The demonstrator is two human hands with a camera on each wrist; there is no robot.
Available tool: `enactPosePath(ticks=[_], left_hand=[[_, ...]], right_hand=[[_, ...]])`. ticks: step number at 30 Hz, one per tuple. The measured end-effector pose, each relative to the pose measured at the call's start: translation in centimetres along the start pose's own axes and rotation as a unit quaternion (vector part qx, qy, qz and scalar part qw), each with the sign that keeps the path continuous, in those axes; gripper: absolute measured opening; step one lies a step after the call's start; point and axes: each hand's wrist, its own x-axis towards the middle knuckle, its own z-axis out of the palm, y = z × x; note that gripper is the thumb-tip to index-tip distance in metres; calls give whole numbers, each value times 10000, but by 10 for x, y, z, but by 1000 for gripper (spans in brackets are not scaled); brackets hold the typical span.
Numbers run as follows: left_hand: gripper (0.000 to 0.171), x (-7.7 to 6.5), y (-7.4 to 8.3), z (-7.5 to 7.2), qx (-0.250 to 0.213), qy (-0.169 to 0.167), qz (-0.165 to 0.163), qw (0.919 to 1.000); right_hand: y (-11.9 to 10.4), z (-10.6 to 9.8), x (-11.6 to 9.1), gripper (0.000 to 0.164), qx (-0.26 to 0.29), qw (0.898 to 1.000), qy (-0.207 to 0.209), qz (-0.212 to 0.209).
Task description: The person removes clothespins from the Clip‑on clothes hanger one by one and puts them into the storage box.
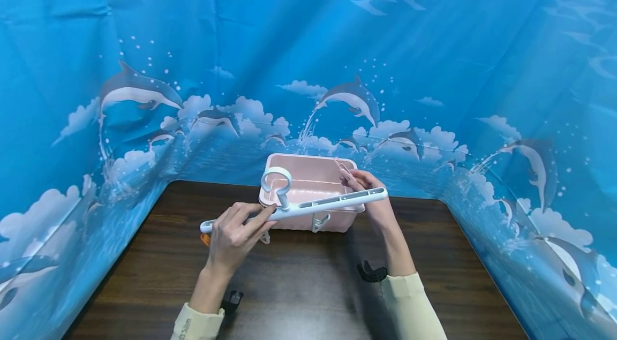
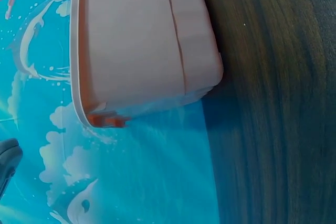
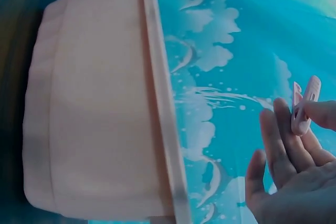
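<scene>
My left hand (image 1: 236, 233) grips a pale hanger bar (image 1: 337, 200) whose round hook (image 1: 287, 182) stands up from its middle. A pale clip (image 1: 320, 221) shows below the bar, and an orange piece (image 1: 205, 239) peeks out beside the left hand. Behind the bar's far end, my right hand (image 1: 368, 190) pinches a small pink clothespin (image 3: 307, 106) between thumb and fingers, over the right side of a pink plastic bin (image 1: 281, 161). The other fingers of that hand are spread in the right wrist view. Part of the bin's front is hidden by the bar.
The bin stands on a dark wooden table (image 1: 299, 270), near its back edge. A blue curtain with printed dolphins (image 1: 270, 61) encloses the back and both sides. Black straps (image 1: 371, 271) hang at the wrists.
</scene>
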Motion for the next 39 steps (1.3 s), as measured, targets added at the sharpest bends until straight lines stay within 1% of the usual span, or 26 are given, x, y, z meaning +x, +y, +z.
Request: enactPosePath(ticks=[2, 5, 10, 15, 18, 22, 26, 32, 38, 39], left_hand=[[35, -1, 0, 0, -20, -70, 0, 10000], [37, -2, -1, 1, -31, -143, -33, 9999], [38, -3, -2, 1, -27, -249, -22, 9997], [36, -1, -2, 3, -57, -235, 89, 9997], [37, 0, -2, 4, 8, -260, 146, 9996], [37, -2, -1, 5, 76, -323, 161, 9993], [36, -3, -2, 4, 41, -282, 151, 9995], [36, -3, -4, 3, -84, -186, 117, 9997], [37, -5, -5, 0, -53, -228, 86, 9997], [37, -5, -5, 0, -52, -236, 67, 9997]], right_hand=[[4, 2, 6, 42, -373, 9992, -12, -104], [10, 6, 17, 40, -913, 9954, -28, -296], [16, 14, 29, 39, -1585, 9863, 236, -401], [20, 15, 32, 38, -1924, 9796, 437, -377], [23, 15, 32, 37, -2063, 9762, 562, -376], [28, 16, 31, 37, -2164, 9735, 674, -301], [31, 19, 31, 34, -2182, 9730, 698, -279], [32, 22, 34, 27, -1928, 9782, 636, -448], [33, 22, 29, 26, -1868, 9795, 667, -343], [33, 22, 28, 26, -1788, 9810, 664, -351]])
